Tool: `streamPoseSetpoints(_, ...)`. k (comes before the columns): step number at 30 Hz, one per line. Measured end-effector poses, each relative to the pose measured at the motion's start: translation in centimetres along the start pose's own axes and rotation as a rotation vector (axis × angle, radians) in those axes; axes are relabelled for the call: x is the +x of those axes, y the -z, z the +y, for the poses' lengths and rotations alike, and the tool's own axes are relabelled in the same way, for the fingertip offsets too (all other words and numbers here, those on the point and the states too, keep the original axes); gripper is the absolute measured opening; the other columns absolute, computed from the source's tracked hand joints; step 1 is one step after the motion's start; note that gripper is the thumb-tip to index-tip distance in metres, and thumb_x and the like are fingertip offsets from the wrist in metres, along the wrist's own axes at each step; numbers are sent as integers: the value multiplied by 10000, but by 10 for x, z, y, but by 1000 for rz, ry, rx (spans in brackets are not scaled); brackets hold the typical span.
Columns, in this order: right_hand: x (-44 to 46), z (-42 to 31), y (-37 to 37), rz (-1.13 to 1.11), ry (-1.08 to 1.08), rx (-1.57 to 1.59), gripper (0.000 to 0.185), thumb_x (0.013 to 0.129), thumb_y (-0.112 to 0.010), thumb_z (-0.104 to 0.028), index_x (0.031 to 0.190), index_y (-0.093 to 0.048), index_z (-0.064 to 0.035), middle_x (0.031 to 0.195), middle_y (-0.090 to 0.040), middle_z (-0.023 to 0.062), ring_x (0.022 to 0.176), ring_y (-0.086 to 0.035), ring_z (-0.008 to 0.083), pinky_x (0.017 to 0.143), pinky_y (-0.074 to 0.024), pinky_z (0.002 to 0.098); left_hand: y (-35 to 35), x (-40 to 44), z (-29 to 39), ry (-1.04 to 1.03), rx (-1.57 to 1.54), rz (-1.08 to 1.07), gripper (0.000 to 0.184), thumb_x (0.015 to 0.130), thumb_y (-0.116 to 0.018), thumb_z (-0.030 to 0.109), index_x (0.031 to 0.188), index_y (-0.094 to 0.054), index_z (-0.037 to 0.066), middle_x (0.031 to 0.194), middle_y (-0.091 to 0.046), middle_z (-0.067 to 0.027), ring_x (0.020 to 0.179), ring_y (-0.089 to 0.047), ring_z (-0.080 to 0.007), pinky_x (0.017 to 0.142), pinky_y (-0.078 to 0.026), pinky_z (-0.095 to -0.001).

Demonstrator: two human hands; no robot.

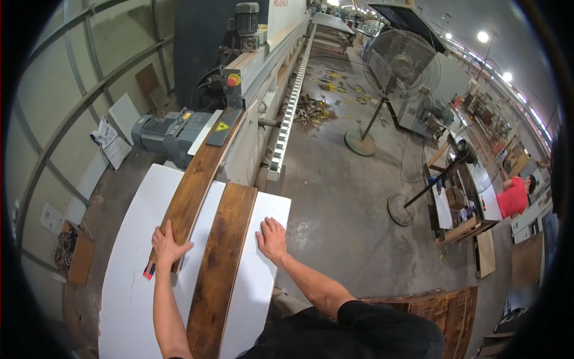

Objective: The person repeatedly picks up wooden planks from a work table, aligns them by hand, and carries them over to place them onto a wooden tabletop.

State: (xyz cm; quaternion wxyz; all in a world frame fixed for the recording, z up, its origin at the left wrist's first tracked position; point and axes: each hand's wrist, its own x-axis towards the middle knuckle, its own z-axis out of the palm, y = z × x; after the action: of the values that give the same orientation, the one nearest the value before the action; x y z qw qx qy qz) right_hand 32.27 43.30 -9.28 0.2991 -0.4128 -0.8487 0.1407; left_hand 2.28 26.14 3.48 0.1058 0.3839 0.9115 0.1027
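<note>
A brown wooden plank [194, 200] reaches out of the machine toward me. My left hand [167, 245] spans its near end, fingers over the top and thumb stretched past the right edge. A second brown plank [222, 263] lies lengthwise on the white board [134, 287], to the right of the first. On the board's right part, beside that plank, rests my right hand [273, 240], fingers apart and slightly bent, holding nothing. A small red-and-black object [149, 270], its kind unclear, pokes out by the first plank's near end.
The long machine [251, 140] runs ahead, with a grey motor [161, 134] and a red stop button [234, 79]. Roller track [290, 107] lines its right side. Two fans [394, 66] stand right. Dark boards [445, 311] lie behind my right arm. A person in red [512, 197] is far right.
</note>
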Motion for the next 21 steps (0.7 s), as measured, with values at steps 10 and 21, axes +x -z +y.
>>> streamPoseSetpoints(10,-2,1,0,16,13,-13,433,921,-583,-278,1248,-548,2,1373,-502,211,1330,-408,378,1113,-301,502,14,-83,-59,-8,-35,-15,1187,523,-817,421,1517,-270,70,1451,-288,-314,1336,-314,-472,1122,-306,-503)
streamPoseSetpoints(21,-4,8,-11,77,42,-16,437,902,-609,-280,1231,-578,6,1370,-513,208,1311,-431,380,1103,-314,502,-1,-208,-88,7,-40,-29,1204,504,-849,372,1504,-258,54,1443,-258,-321,1321,-290,-484,1128,-266,-526)
